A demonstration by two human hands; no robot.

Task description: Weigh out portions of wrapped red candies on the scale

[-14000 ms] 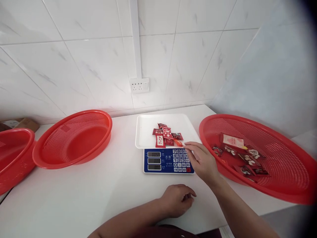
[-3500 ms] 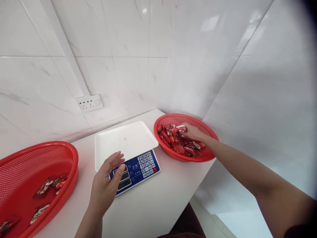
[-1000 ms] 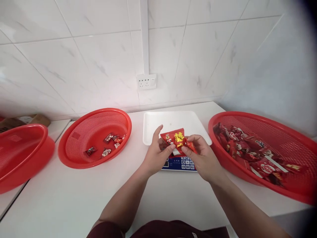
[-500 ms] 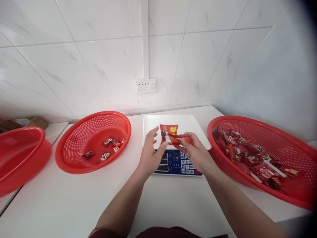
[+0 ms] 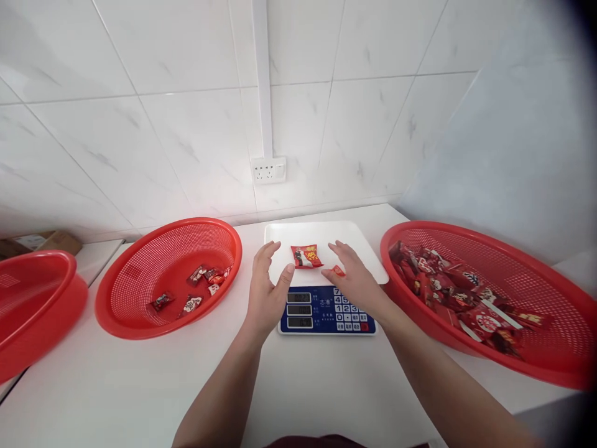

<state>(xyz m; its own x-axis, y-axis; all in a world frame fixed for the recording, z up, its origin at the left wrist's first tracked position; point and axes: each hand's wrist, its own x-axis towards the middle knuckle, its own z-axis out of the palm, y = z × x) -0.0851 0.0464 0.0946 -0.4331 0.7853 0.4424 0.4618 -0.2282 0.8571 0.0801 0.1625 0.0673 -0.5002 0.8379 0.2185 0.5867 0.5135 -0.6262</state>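
On the white pan (image 5: 280,235) of a blue weighing scale (image 5: 321,323) lies a red snack packet (image 5: 306,256) with yellow print. My left hand (image 5: 268,292) is open at the pan's left front edge, thumb and fingers apart, touching no packet. Over the pan's right side, my right hand (image 5: 357,277) is open with spread fingers. A smaller red wrapped piece (image 5: 337,270) shows between its thumb and fingers, partly covered by the hand; whether they touch is unclear. The scale's displays are lit with digits too faint to read.
To the right, a red perforated basket (image 5: 555,317) holds many red packets (image 5: 485,320). The red basket (image 5: 153,274) on the left has several small packets. Another red basket (image 5: 37,298) stands at the far left, before a cardboard box (image 5: 60,242). A socket (image 5: 269,170) is on the tiled wall.
Both hands have drawn apart from the red snack packet, which now lies on the pan. My right hand's fingers have spread. The view has shifted slightly.
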